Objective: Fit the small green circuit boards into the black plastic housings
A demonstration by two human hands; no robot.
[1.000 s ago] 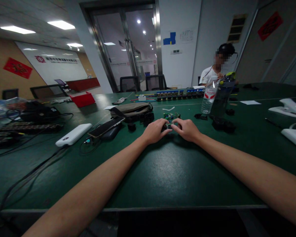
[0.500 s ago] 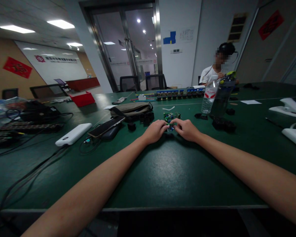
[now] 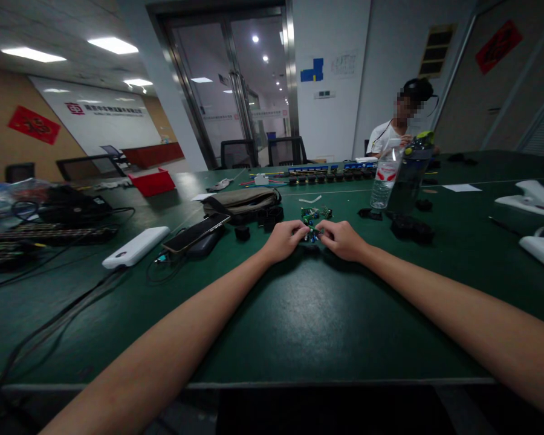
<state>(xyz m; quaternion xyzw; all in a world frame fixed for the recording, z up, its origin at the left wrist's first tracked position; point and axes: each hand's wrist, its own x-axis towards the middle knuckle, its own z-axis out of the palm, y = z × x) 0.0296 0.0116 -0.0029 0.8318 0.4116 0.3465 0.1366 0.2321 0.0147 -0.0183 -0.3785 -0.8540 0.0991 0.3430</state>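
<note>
Between my two hands, a small green circuit board with tiny blue and pale parts is held just above the dark green table. My left hand pinches its left side with thumb and fingertips. On the right side, my right hand grips it the same way. The fingers cover much of the board, so its full shape is hidden. Right behind it lie more small circuit boards on the table.
To the left are black plastic pieces, a grey-brown bag, a phone and a white power bank with cables. On the right stand a clear water bottle and black parts. A person sits across the table.
The board between my fingers has tilted a little and shows more of its blue parts. Both hands stay in nearly the same place.
</note>
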